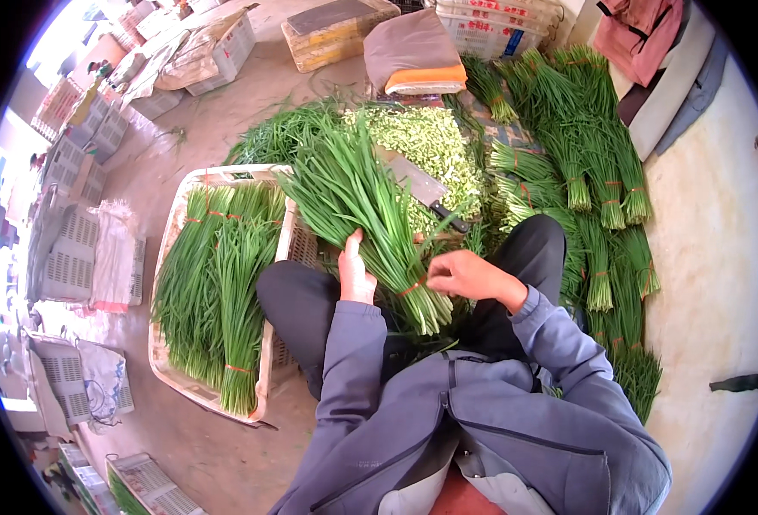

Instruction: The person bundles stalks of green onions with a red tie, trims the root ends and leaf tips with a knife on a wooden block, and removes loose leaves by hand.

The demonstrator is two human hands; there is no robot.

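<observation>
Two bare hands at work on one long bundle of green, flat-leaved stalks (345, 193); landmark for places = white slotted plastic crate (302, 245). Bundle is just right of the crate, leaf tips fanned out beside its far right corner, pale cut ends pointing toward the person. Thin orange-red band (413, 286) runs around it near the cut ends.

Left hand (357, 276): right of crate, wrapped on the bundle's left side, thumb across the stalks, holding it. Right hand (478, 276): farther right of crate, beside the banded end, fingers curled in; cannot tell whether they pinch a stalk or only hover close.

Crate itself: filled with tidy green bundles tied with orange-red bands (242, 300). Black-trousered left knee (297, 309) just right of crate, overlapping its side in view.

Right of crate, past the held bundle: broad steel cleaver with dark handle (418, 180), lying at the edge of a heap of chopped pale-green pieces (422, 133). Loose green leaves (267, 137) heaped just beyond crate's far end. Well right of crate: stacked banded green bundles (559, 129). Beyond crate, to the right: grey-brown cushion with orange edge (409, 51); nearby, yellow box with dark top (336, 51).
</observation>
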